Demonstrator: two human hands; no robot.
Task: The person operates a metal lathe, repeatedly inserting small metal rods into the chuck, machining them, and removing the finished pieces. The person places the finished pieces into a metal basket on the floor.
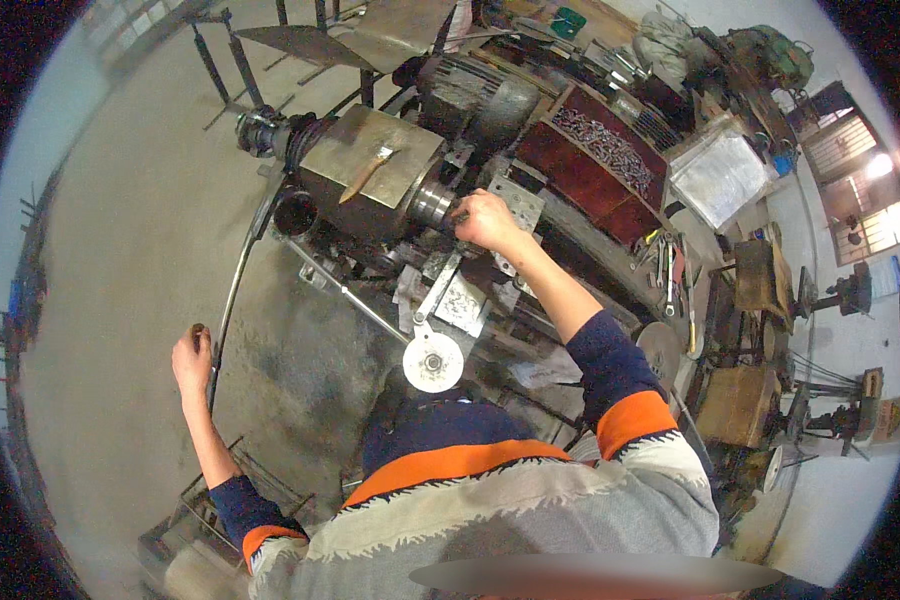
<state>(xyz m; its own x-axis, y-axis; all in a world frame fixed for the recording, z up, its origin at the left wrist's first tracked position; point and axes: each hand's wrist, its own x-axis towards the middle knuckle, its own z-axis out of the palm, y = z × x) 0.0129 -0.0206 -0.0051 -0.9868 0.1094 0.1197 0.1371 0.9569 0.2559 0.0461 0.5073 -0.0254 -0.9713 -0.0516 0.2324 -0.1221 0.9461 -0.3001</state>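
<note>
A small lathe-like machine stands ahead of me, with a box-shaped metal housing (pixel 370 160) and a shiny round spindle nose (pixel 432 204). My right hand (pixel 485 220) is at the spindle's open end, fingers closed together; what they pinch is hidden. My left hand (pixel 192 362) is out to the left with curled fingers, beside a long metal lever (pixel 233 285) that slopes down from the machine. Something small and dark shows between its thumb and fingers, too small to name. A brush with a wooden handle (pixel 363 178) lies on the housing. Below sits a pale round handwheel (pixel 433 361).
Behind the spindle is a reddish-brown tray (pixel 570 180) with many small metal parts in one section. Wrenches and other hand tools (pixel 670 270) lie to the right, near a silvery sheet-covered box (pixel 720 175). More machines (pixel 745 400) line the right wall. Concrete floor (pixel 130 250) spreads left.
</note>
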